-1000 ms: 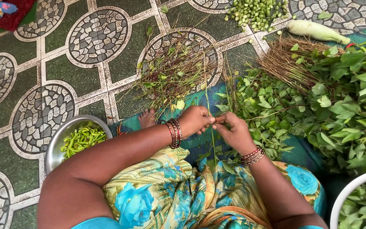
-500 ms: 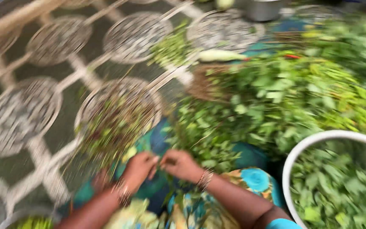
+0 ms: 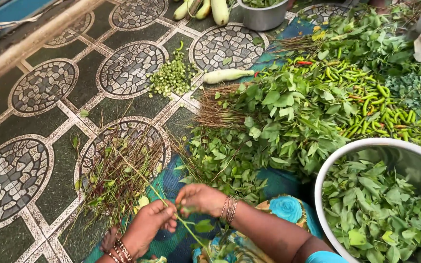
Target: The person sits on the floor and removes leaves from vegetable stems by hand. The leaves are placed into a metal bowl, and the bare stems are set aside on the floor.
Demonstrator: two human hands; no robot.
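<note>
My left hand (image 3: 148, 225) and my right hand (image 3: 200, 198) meet low in the head view, both pinching one thin green stem (image 3: 191, 233) with a few leaves on it. The stem runs from the hands down toward my lap. Bangles ring both wrists. Just left of the hands lies a heap of stripped stems (image 3: 118, 175) on the patterned floor. To the right a big steel bowl (image 3: 328, 170) holds plucked green leaves (image 3: 381, 204).
A large pile of leafy greens (image 3: 278, 117) with roots lies ahead, green chillies (image 3: 366, 97) beyond it. A small heap of cut green pieces (image 3: 171, 78), a pale gourd (image 3: 225, 75), more gourds and a steel pot (image 3: 261, 17) sit farther off.
The view has swung up and to the right, bringing the bowl of leaves and chillies into sight. Both hands stay together on a stem, now lower in the picture.
</note>
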